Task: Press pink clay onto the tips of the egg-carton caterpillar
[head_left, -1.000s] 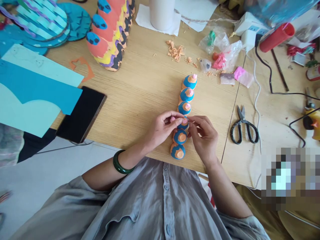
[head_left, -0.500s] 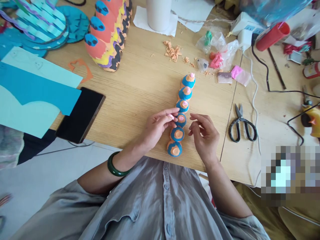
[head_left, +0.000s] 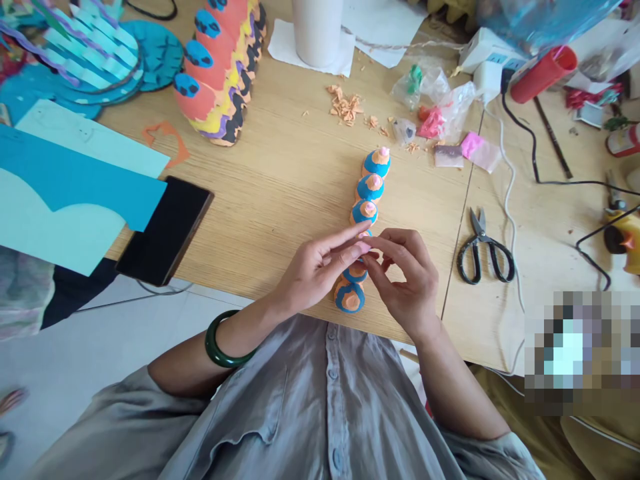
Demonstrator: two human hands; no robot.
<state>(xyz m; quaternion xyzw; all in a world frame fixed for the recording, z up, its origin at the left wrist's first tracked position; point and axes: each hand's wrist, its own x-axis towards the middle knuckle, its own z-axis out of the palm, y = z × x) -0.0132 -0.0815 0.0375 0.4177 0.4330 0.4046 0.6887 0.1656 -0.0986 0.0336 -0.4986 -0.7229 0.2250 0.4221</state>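
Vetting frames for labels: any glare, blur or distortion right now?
Head view: bright, soft light; slight shine on the bangle; left hand, right hand and scissors fairly sharp; edges look stretched, softer; lower-right pixelated patch hides detail.

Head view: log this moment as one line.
row of blue-and-orange mounds: partly covered | left hand: fingertips over row | right hand: fingertips close to left's | scissors: lying right of right hand

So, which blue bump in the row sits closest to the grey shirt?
The lowest bump in view: all others sit farther from the shirt, and it shows no pink tip, unlike the three farthest bumps.
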